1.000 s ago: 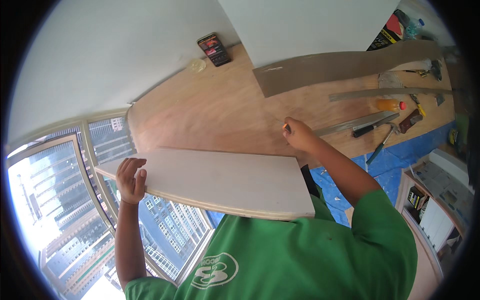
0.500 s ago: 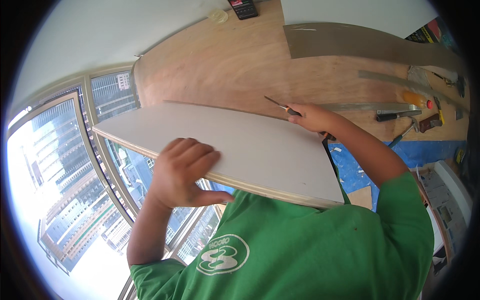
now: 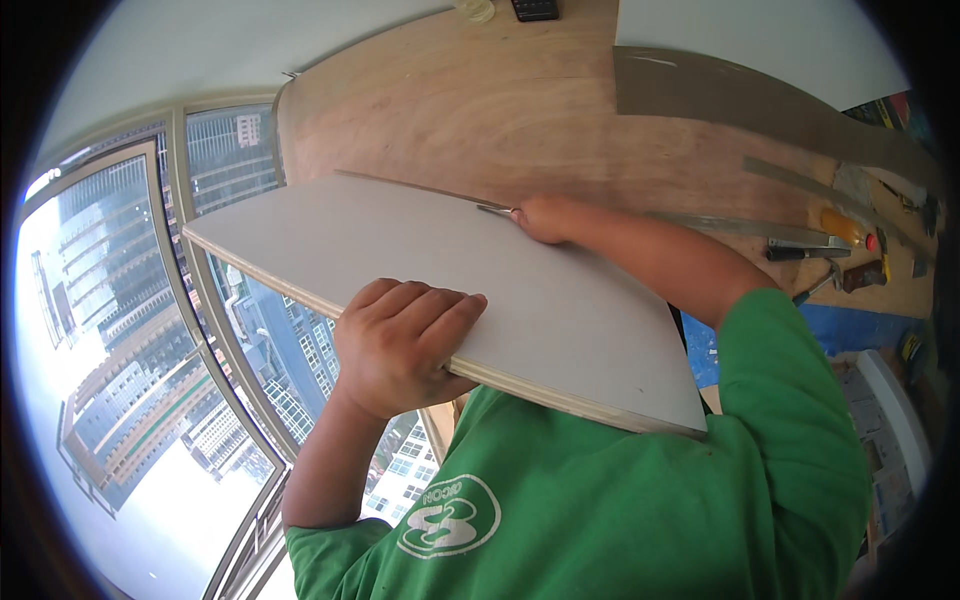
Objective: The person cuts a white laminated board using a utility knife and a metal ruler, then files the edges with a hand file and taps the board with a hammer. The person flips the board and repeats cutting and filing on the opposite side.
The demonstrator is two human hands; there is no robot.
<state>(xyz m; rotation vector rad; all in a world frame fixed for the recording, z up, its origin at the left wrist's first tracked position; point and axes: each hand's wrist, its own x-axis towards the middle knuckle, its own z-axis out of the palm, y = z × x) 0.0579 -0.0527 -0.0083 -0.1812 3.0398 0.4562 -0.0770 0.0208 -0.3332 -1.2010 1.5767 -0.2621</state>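
A white-faced board [image 3: 560, 300] with a pale layered edge lies tilted across my front, its near edge against my green shirt. My left hand [image 3: 405, 345] grips that near edge, fingers curled over the white face and thumb at the underside. At the far edge, my right hand [image 3: 550, 217] is closed round a narrow-bladed tool [image 3: 492, 209]. Its thin metal blade points left, low over the far edge of the board; whether it touches cannot be made out. My fingers hide the handle, which looked black and orange earlier.
Behind the board stretches a wooden worktop [image 3: 450, 110] with a brown strip [image 3: 720, 85]. To the right are an orange bottle [image 3: 846, 228], a hammer [image 3: 825, 280] and a black-handled tool [image 3: 800, 252]. A phone [image 3: 535, 9] lies at the far edge. Tall windows [image 3: 130, 330] stand at left.
My right hand has moved left and the tool's blade has come down to the board's far edge. My left hand has slid right and closed on the near edge.
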